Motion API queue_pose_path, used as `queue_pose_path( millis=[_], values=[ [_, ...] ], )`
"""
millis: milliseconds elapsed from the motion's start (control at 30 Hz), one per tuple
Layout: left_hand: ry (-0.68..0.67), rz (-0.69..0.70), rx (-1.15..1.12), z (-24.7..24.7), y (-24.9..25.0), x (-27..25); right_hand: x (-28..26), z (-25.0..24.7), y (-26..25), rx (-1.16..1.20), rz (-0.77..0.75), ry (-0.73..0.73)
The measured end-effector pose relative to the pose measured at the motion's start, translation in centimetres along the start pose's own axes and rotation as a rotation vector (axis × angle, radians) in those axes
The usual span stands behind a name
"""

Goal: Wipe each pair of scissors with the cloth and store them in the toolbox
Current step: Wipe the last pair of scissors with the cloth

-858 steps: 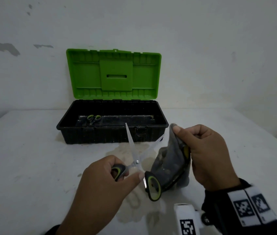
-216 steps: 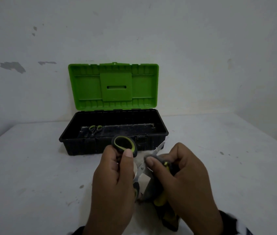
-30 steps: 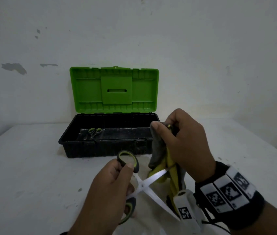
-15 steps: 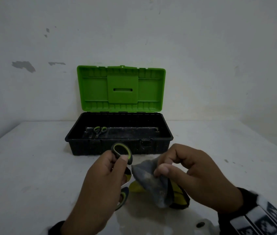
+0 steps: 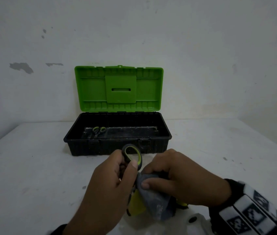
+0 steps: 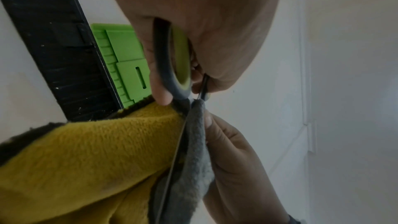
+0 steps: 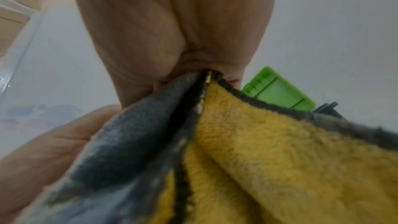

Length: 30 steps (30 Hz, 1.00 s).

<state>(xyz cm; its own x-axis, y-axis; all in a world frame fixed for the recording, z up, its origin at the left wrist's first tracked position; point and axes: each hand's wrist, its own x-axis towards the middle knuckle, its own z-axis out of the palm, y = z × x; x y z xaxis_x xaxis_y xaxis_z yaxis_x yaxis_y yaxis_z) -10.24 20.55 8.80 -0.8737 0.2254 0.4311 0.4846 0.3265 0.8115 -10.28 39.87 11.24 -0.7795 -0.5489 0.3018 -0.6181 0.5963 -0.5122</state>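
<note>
From the head view, the left hand (image 5: 110, 189) grips the scissors (image 5: 131, 155) by their grey, lime-lined handle loops, thumb pressed on the upper loop, which stands up just beyond the knuckles. Directly to its right and touching it, the right hand (image 5: 185, 180) has its fingers curled over the cloth (image 5: 153, 199), grey outside and yellow inside, thumb pinching the fold; the blades are hidden inside that fold. The cloth hangs below both hands toward the white counter (image 5: 32, 175). Beyond the hands sits the toolbox (image 5: 117, 146), black tub open, green lid (image 5: 119, 89) upright against the wall. A second pair of scissors (image 5: 98, 131) lies on its floor, toward the left end, well apart from the hands.

In the left wrist view, the left hand (image 6: 204, 28) closes around the scissors' handle (image 6: 172, 74), a fingertip just at the base of the loop. Below it a thin blade edge runs down between the yellow face of the cloth (image 6: 90, 159) and its grey face, with the right hand (image 6: 237, 168) pressing the grey side against the blade.

In the right wrist view, the right hand (image 7: 172, 28) pinches the bunched cloth (image 7: 258, 151) at its top, grey fold on the left, yellow on the right. The left hand (image 7: 43, 151) shows blurred at lower left, and a corner of the green lid (image 7: 277, 93) peeks behind the cloth.
</note>
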Motion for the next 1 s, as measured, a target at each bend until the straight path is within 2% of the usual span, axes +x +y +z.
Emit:
queue_pose_path(
  millis=[300, 433, 733, 833, 1000],
  values=[
    [-0.009, -0.003, -0.016, -0.1, -0.3, -0.2, -0.2, -1.5, 0.6, 0.02, 0.047, -0.112],
    [-0.005, 0.024, -0.004, 0.6, -0.5, -0.2, 0.5, -0.7, 0.1, -0.02, 0.019, -0.127],
    [0.097, 0.037, -0.001, 0.0, -0.9, -0.7, 0.2, -1.9, 0.3, -0.011, -0.004, -0.127],
    [0.114, -0.006, -0.075, 0.0, -0.7, -0.7, -0.4, -2.7, 1.1, -0.019, 0.047, -0.104],
    [0.124, -0.038, -0.092, -0.7, -1.1, -0.7, -2.4, -4.7, 2.5, -0.001, 0.22, -0.045]
  ],
)
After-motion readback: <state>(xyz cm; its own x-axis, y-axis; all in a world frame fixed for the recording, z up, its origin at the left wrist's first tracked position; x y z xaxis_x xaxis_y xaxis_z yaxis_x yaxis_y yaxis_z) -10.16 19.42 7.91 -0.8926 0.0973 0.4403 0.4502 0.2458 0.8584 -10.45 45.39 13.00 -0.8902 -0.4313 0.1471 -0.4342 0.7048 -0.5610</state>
